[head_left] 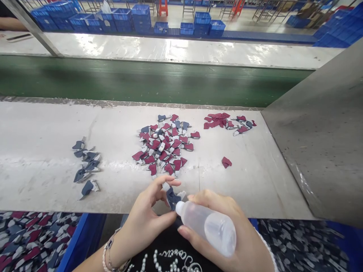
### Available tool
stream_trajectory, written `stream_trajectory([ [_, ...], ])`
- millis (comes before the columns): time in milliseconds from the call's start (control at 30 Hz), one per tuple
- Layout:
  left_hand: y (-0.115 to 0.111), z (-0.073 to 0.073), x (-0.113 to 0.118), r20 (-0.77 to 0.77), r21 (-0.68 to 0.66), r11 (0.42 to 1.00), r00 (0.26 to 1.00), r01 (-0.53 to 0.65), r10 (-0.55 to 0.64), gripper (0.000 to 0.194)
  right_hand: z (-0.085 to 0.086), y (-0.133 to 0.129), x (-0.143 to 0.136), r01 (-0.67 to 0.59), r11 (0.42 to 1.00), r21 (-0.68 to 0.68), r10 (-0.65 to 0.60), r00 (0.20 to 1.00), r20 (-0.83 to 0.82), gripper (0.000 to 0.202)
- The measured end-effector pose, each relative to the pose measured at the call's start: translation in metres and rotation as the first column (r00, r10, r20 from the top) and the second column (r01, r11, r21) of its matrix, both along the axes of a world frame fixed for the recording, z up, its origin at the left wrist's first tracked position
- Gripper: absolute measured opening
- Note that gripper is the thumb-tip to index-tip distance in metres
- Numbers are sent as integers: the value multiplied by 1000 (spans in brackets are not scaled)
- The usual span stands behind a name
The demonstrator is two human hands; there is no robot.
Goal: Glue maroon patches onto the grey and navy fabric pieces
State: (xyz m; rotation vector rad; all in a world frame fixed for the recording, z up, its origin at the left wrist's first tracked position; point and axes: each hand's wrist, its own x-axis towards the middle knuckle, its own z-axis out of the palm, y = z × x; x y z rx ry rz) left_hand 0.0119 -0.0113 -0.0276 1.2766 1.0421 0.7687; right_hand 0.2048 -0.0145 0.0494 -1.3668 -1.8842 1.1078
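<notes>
Between the thumb and fingers of my left hand (147,211) is a small dark blue and white piece (171,197). My right hand (224,215) is wrapped round a translucent squeeze bottle (208,226), tilted so that its white tip is at the piece, touching or very close. Beyond my hands lies a pile of maroon, grey-blue and white pieces (167,145). Off to the left, several dark blue pieces (87,166) form a loose column. One maroon piece (226,162) lies alone on the right, nearer than a stack of flat maroon pieces (217,120).
A metal panel (320,143) rises at the right of the white worktop (42,151). Below its front edge stand blue bins, one with mixed pieces (31,241), another with dark pieces (300,245). A green conveyor belt (141,81) runs behind. Another person's arm (13,23) shows at far left.
</notes>
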Motion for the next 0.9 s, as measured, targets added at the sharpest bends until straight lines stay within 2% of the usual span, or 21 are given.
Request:
stream_trajectory([
  [233,0,0,0,-12,1,999,999,44,-44,62,3,2,3,-11,1000,-20,11,1000,-2,13],
  [433,2,-1,-2,-48,-23,999,998,36,-37,65,4,-1,7,-105,994,-27,108,988,109,16],
  [600,2,0,0,-77,-18,996,994,82,-84,66,1,0,6,-59,998,-30,61,995,75,12],
  [900,4,2,-1,-84,-21,998,995,52,-54,64,4,-1,7,-32,999,-39,34,997,71,16],
])
